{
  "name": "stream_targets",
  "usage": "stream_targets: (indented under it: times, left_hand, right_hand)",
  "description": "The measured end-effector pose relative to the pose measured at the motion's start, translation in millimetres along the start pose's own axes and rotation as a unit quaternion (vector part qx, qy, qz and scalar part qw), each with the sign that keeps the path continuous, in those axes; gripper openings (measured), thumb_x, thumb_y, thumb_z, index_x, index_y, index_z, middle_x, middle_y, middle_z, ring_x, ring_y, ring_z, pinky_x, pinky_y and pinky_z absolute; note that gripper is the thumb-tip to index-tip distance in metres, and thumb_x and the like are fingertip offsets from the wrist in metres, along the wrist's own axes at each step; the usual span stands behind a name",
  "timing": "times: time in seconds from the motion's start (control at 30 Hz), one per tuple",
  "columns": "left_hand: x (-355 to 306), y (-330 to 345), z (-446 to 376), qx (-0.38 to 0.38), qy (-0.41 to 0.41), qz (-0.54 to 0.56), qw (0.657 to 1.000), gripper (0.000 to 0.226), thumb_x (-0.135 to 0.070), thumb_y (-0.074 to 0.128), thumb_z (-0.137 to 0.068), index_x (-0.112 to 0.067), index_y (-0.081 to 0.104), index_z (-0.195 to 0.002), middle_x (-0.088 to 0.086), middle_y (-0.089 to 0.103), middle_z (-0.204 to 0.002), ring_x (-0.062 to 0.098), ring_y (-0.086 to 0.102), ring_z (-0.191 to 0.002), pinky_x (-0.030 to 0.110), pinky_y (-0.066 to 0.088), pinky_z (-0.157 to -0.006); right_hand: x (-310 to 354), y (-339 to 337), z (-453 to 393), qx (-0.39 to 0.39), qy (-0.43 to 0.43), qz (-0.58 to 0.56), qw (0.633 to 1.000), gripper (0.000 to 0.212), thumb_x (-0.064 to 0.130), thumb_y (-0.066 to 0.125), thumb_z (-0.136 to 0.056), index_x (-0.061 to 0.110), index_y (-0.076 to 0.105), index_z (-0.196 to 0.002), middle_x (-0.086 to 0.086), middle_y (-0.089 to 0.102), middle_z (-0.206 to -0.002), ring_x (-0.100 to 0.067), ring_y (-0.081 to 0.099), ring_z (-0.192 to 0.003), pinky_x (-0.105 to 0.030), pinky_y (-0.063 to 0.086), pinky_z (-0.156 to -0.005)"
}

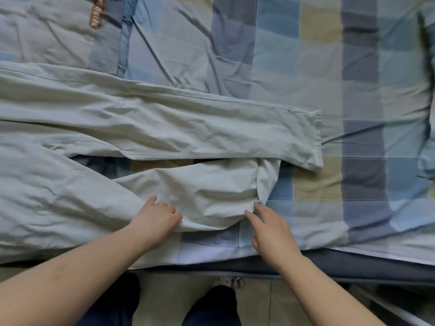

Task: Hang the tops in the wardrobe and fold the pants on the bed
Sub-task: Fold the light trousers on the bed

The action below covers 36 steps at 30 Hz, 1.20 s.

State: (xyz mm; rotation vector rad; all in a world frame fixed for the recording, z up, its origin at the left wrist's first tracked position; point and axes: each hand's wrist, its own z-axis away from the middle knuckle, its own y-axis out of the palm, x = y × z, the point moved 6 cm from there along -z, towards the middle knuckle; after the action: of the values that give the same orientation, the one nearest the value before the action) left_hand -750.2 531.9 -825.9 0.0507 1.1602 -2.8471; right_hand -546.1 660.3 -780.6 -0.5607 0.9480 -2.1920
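Both hands at bed edge: left hand [157, 214] gripping near leg of pants [164, 128], right hand [268, 225] open, fingertips touching crumpled cuff. Legs apart, folding barely started.

Bare forearms, dark navy trousers [211, 309]

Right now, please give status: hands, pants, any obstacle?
Left hand grips near pant leg. Right hand open, fingertips at its crumpled cuff. Pants spread on bed, unfolded. No obstacle seen.
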Motion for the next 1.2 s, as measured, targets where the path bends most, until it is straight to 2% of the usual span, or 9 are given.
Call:
stream_targets:
  times: [0.1,0.23,0.47,0.57,0.67,0.73,0.9,1.07,1.2]
  left_hand:
    - [-12.6,2.4,-9.0,-0.011,-0.023,-0.010,1.000,0.026,-0.023,0.048,-0.089,-0.025,0.052,-0.115,-0.002,0.057,-0.115,0.023,0.052,-0.111,0.039,0.030,-0.101]
    - [-27.1,-2.0,-15.9,-0.038,-0.043,-0.017,0.998,0.017,-0.021,0.047,-0.089,-0.025,0.056,-0.102,-0.004,0.059,-0.104,0.022,0.057,-0.099,0.032,0.036,-0.080]
    - [-32.3,-12.9,-5.9,-0.071,-0.079,0.124,0.987,0.013,-0.025,0.038,-0.094,-0.020,0.029,-0.087,0.003,0.058,-0.087,0.030,0.055,-0.077,0.033,0.034,-0.060]
    - [-24.3,-21.1,13.3,-0.104,-0.091,0.173,0.975,0.021,-0.036,0.033,-0.096,-0.022,0.024,-0.083,0.001,0.053,-0.071,0.028,0.047,-0.064,0.034,0.035,-0.057]
    - [-18.6,-40.8,35.5,-0.162,-0.085,0.188,0.965,0.024,-0.044,0.034,-0.097,-0.024,0.029,-0.086,0.001,0.062,-0.077,0.031,0.054,-0.068,0.032,0.028,-0.055]
    - [-16.1,-60.6,49.5,-0.211,-0.068,0.175,0.959,0.024,-0.044,0.040,-0.097,-0.022,0.037,-0.087,0.001,0.065,-0.078,0.032,0.060,-0.070,0.032,0.028,-0.054]
    - [-15.3,-115.8,68.0,-0.318,-0.027,0.119,0.940,0.030,-0.039,0.042,-0.089,-0.014,0.054,-0.078,0.000,0.063,-0.061,0.028,0.058,-0.048,0.025,0.032,-0.040]
    - [3.2,-130.9,17.0,-0.313,-0.085,0.126,0.938,0.027,-0.016,0.063,-0.086,-0.012,0.061,-0.112,0.009,0.063,-0.110,0.033,0.059,-0.100,0.041,0.044,-0.081]
    - [6.2,-96.6,-5.8,-0.273,-0.152,0.135,0.940,0.049,-0.029,0.062,-0.088,-0.019,0.049,-0.134,0.002,0.047,-0.140,0.026,0.042,-0.129,0.039,0.029,-0.105]
  right_hand:
    - [-20.7,-0.7,-6.4,-0.015,-0.066,0.056,0.996,0.062,0.002,0.049,-0.088,0.020,0.036,-0.145,-0.015,0.021,-0.156,-0.029,0.017,-0.145,-0.046,0.015,-0.116]
    - [-26.2,-15.9,-25.9,-0.087,-0.139,0.144,0.976,0.052,0.004,0.081,-0.056,0.013,0.071,-0.106,-0.019,0.063,-0.115,-0.034,0.059,-0.113,-0.055,0.041,-0.100]
    - [-38.3,-23.8,-34.2,-0.075,-0.222,0.259,0.937,0.021,0.008,0.044,-0.084,0.011,0.064,-0.088,-0.011,0.067,-0.110,-0.029,0.047,-0.130,-0.055,0.017,-0.114]
    - [-48.8,-24.0,-30.6,-0.052,-0.221,0.182,0.957,0.014,0.001,0.032,-0.087,0.013,0.039,-0.084,-0.002,0.053,-0.069,-0.029,0.059,-0.099,-0.046,0.007,-0.120]
    - [-63.0,-35.4,-16.4,-0.043,-0.175,0.103,0.978,0.007,0.017,0.036,-0.093,0.015,0.031,-0.088,-0.004,0.053,-0.061,-0.035,0.057,-0.073,-0.035,0.043,-0.082]
    - [-68.0,-46.0,-0.3,-0.042,-0.151,0.078,0.984,0.010,0.030,0.034,-0.094,0.020,0.032,-0.093,-0.005,0.055,-0.063,-0.036,0.050,-0.064,-0.035,0.033,-0.055]
    - [-82.6,-56.6,18.1,0.050,-0.080,-0.002,0.996,0.027,0.039,0.034,-0.093,0.020,0.037,-0.073,0.002,0.048,-0.065,-0.024,0.043,-0.061,-0.034,0.027,-0.050]
    - [-108.7,-82.9,-13.8,-0.134,0.048,0.014,0.990,0.024,0.037,0.043,-0.093,0.025,0.051,-0.112,-0.005,0.060,-0.112,-0.029,0.057,-0.098,-0.035,0.042,-0.073]
    - [-118.1,-48.8,-31.1,-0.105,0.087,0.017,0.990,0.054,0.038,0.049,-0.091,0.023,0.038,-0.141,-0.006,0.045,-0.138,-0.027,0.045,-0.122,-0.037,0.036,-0.097]
